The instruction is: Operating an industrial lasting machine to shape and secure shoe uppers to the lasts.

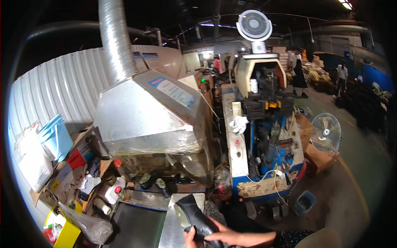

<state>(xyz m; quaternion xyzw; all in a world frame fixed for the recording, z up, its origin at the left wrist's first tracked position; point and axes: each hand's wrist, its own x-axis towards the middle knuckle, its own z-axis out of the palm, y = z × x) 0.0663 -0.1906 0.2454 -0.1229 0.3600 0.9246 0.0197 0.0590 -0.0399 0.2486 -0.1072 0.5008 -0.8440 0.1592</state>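
Note:
Both my hands hold a black shoe (197,215) low in the middle of the view, tilted over a bare metal plate (173,225). A pale greenish-grey strip runs along the shoe's left side. My left hand (190,239) grips it from below, thumb up against its side; much of this hand is cut off by the lower edge. Coming in from the right, my right hand (226,235) has its fingers closed around the shoe's near part. A dark conveyor belt (138,225) lies left of the plate. Beyond it, several black pieces with pale green tops (163,188) stand under the metal hood.
A large metal hood (136,111) with a silver duct (112,37) stands ahead. To its right is a machine (264,124) topped by a white fan (254,25). Bottles (111,191) and a yellow box (68,231) crowd the left. A floor fan (326,131) and blue bin (305,202) stand right.

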